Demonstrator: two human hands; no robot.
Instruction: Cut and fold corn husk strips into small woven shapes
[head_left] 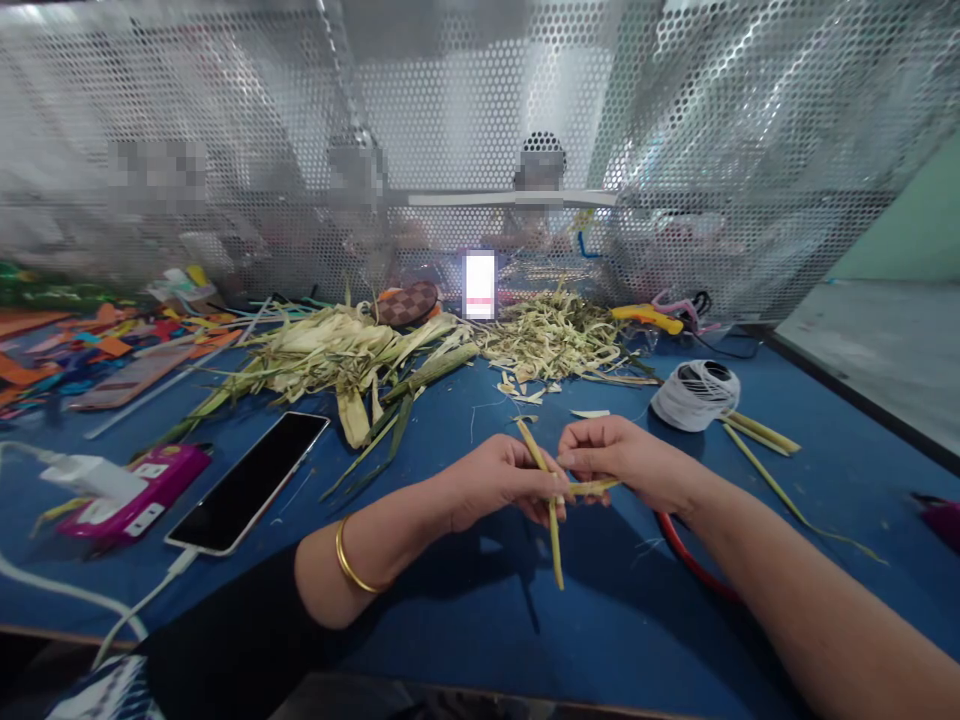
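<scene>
Over the table's near middle, my left hand [517, 478] pinches pale yellow-green plant stalks that cross each other. One stalk [556, 550] points up and down, its lower end hanging free below the fingers. A second stalk [596, 487] runs sideways toward my right hand [619, 455]. The right thumb and forefinger are pressed together beside the crossing; what lies between them is too small to make out. Right of that hand stands a spool of white thread [694, 398], with cut stalks [765, 433] beside it. Under my right wrist, a red ring-shaped edge [694, 565] shows partly.
Heaps of dried husks [330, 350] and shredded strips [559, 335] lie at the back. On the left are a phone [251, 480] on a cable and a magenta power strip [150, 490]. A lit screen [480, 285] stands before a perforated metal screen [465, 110], with a person behind.
</scene>
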